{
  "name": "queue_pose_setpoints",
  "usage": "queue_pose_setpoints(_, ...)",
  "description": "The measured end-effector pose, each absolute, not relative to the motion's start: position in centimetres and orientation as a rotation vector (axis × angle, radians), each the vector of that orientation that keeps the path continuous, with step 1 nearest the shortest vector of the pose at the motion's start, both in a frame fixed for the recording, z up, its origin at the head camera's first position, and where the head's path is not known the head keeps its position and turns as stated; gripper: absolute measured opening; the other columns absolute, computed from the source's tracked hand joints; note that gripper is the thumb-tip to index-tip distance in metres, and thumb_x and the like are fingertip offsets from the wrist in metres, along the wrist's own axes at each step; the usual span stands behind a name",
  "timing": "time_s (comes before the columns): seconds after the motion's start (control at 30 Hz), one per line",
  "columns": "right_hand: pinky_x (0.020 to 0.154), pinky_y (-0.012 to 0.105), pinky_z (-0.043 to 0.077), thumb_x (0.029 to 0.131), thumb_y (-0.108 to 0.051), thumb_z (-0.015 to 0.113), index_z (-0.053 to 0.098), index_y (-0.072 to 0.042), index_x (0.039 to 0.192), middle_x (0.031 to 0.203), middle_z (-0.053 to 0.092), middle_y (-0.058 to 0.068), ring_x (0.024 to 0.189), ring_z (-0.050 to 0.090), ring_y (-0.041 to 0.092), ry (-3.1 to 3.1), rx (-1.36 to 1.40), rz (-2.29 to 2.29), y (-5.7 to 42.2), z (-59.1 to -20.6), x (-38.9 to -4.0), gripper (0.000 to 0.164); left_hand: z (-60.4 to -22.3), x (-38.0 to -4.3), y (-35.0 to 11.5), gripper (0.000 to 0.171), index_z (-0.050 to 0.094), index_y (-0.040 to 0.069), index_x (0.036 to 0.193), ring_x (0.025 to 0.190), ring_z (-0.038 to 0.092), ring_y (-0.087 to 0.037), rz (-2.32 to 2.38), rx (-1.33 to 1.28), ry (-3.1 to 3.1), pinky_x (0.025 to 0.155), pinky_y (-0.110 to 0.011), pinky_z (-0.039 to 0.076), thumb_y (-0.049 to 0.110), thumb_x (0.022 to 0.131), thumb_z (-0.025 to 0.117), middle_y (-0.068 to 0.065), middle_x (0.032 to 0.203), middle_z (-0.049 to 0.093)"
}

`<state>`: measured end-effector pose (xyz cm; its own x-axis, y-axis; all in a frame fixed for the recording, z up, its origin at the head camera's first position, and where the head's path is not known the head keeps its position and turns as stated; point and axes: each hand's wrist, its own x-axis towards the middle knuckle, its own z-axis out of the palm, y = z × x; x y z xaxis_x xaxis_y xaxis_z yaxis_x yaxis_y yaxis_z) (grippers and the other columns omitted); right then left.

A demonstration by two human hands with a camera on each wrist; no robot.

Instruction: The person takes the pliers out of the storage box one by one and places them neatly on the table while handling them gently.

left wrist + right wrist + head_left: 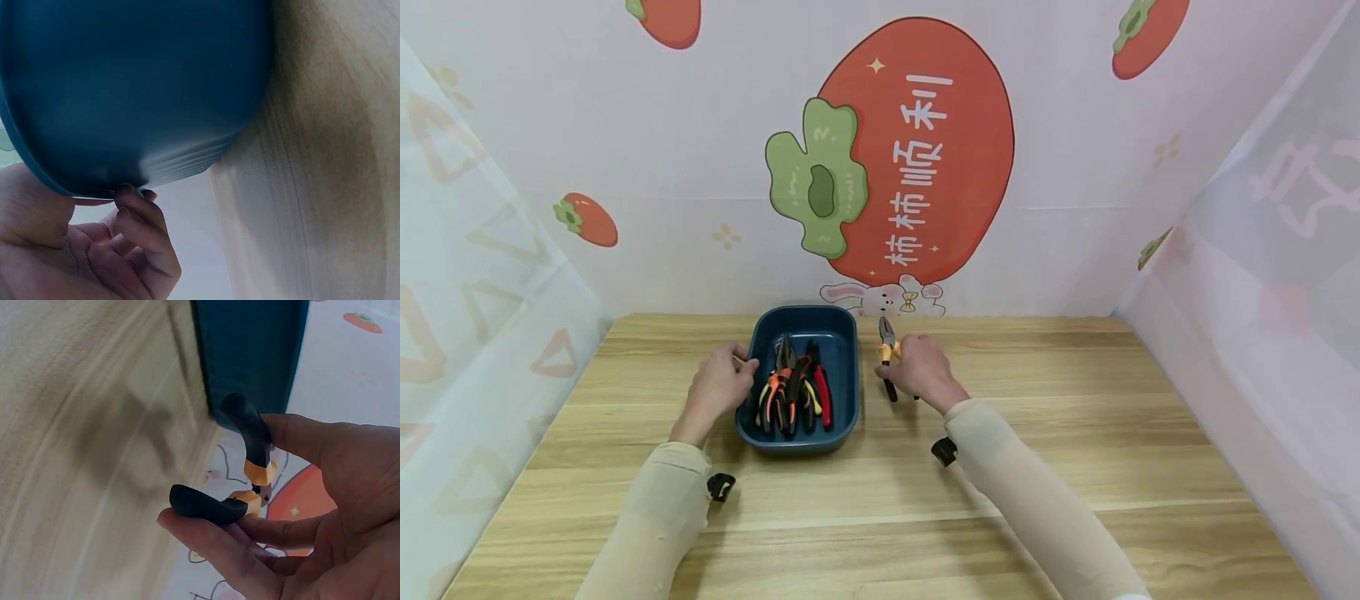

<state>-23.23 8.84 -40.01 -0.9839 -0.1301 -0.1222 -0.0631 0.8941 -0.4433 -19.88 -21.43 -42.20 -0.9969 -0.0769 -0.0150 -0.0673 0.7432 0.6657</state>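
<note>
A blue plastic bin (797,444) stands on the table with several pliers (792,392) inside, their handles red, orange, yellow and black. My left hand (722,379) pinches the bin's left rim between thumb and fingers; the left wrist view shows the fingertips (134,197) at that rim. To the right of the bin, my right hand (921,371) holds pliers (887,337) with black and orange handles, jaws pointing toward the back wall. In the right wrist view the handles (209,505) are spread, with the thumb on one and fingers along the other.
The wood-grain table (880,533) meets a white printed backdrop (685,167) right behind the bin. Similar sheets hang at the left and right sides. Each sleeve has a small black device (721,487) near the wrist.
</note>
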Motion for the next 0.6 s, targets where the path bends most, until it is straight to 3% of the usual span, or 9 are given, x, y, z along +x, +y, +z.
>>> queue_pose_setpoints(0.23,0.046,0.029,0.043,0.088,-0.038,0.080,0.061,-0.008,0.076,0.072,0.056,0.008,0.061,0.056,0.022,2.911,-0.127,-0.616,8.7,-40.8,-23.7,0.037,-42.1,-19.9,-21.4,0.027,0.056,-0.005,0.115,0.078,0.063,-0.029,-1.121,0.125,-2.922,0.060,-0.038,0.050,0.020,0.104,0.054,-0.022,0.099,0.067)
queue_pose_setpoints(0.6,0.048,0.029,0.043,0.090,-0.038,0.077,0.062,-0.009,0.078,0.071,0.056,0.005,0.058,0.056,0.019,2.856,-0.049,-0.561,8.7,-42.0,-24.8,0.035,-42.2,-19.9,-21.4,0.027,0.056,-0.004,0.115,0.077,0.063,-0.028,-1.129,0.129,-2.924,0.060,-0.037,0.050,0.021,0.105,0.054,-0.020,0.097,0.067)
